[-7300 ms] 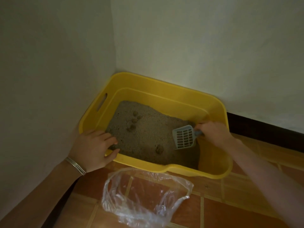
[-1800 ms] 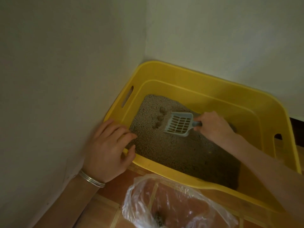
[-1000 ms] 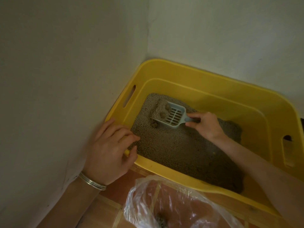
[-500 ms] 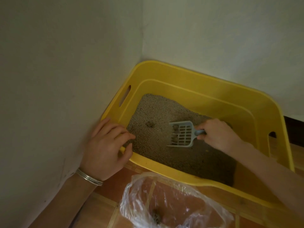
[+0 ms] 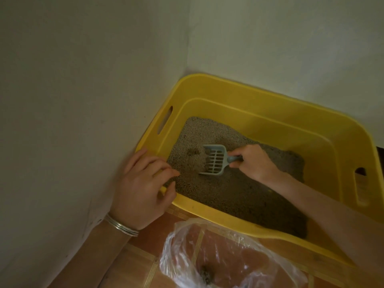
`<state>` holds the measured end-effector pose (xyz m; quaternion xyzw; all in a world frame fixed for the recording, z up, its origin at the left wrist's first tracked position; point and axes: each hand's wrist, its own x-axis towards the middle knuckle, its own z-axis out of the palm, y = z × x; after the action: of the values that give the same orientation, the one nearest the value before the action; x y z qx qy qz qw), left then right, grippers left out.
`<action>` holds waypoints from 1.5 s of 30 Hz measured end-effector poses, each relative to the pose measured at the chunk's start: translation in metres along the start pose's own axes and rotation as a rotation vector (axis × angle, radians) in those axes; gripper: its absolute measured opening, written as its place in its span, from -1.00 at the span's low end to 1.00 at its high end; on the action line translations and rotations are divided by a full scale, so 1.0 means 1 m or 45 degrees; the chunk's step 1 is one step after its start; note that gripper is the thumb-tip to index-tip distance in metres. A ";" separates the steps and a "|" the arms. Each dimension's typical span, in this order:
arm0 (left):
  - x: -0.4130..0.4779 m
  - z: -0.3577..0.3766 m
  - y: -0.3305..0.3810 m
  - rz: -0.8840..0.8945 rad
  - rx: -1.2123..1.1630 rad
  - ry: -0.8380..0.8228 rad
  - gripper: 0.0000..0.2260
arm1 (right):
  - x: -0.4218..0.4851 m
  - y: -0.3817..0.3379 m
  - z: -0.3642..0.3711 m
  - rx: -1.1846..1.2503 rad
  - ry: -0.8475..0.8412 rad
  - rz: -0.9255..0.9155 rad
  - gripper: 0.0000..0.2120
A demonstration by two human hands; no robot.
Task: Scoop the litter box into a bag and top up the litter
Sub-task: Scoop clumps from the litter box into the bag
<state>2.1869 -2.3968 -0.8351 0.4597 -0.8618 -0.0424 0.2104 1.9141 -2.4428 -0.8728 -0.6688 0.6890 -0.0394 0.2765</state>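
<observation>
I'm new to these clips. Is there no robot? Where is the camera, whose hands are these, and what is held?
No machine here: a person works bare-handed, and the one camera sits on their head, looking down, so both arms enter from below. The yellow litter box stands on a tiled floor in a wall corner and holds grey litter. The left hand rests on its near-left corner. The right hand has its grip round the handle of a grey slotted scoop, dug into the litter beside a dark clump. In front lies an open clear plastic bag with a dark lump inside.
</observation>
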 end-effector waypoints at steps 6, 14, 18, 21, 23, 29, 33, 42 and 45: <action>0.000 0.000 -0.001 0.006 0.006 0.005 -0.80 | 0.008 -0.003 0.009 0.164 0.015 -0.032 -0.65; 0.000 -0.001 -0.001 0.017 0.023 0.038 -0.80 | -0.005 0.016 -0.006 0.350 0.106 -0.036 -0.63; 0.000 -0.002 0.000 0.019 0.028 0.037 -0.79 | -0.017 0.026 -0.015 0.308 0.125 -0.081 -0.64; 0.001 -0.001 0.001 0.020 0.039 0.034 -0.79 | -0.026 0.031 -0.018 0.260 0.146 -0.105 -0.64; 0.000 -0.001 0.000 0.025 0.043 0.041 -0.78 | -0.031 0.033 -0.019 0.219 0.142 -0.116 -0.64; 0.000 -0.002 -0.001 0.022 0.054 0.055 -0.78 | -0.042 0.032 -0.025 0.184 0.157 -0.156 -0.64; -0.001 -0.003 0.000 0.024 0.050 0.056 -0.78 | -0.048 0.031 -0.028 0.169 0.173 -0.193 -0.64; -0.004 -0.003 0.001 0.029 0.052 0.033 -0.75 | -0.073 0.029 -0.026 0.102 0.110 -0.252 -0.65; -0.005 -0.004 0.000 0.028 0.059 0.001 -0.71 | -0.088 0.023 -0.027 0.134 0.160 -0.283 -0.64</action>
<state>2.1910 -2.3926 -0.8336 0.4549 -0.8675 -0.0199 0.2005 1.8774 -2.3661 -0.8312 -0.7218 0.6235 -0.1480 0.2615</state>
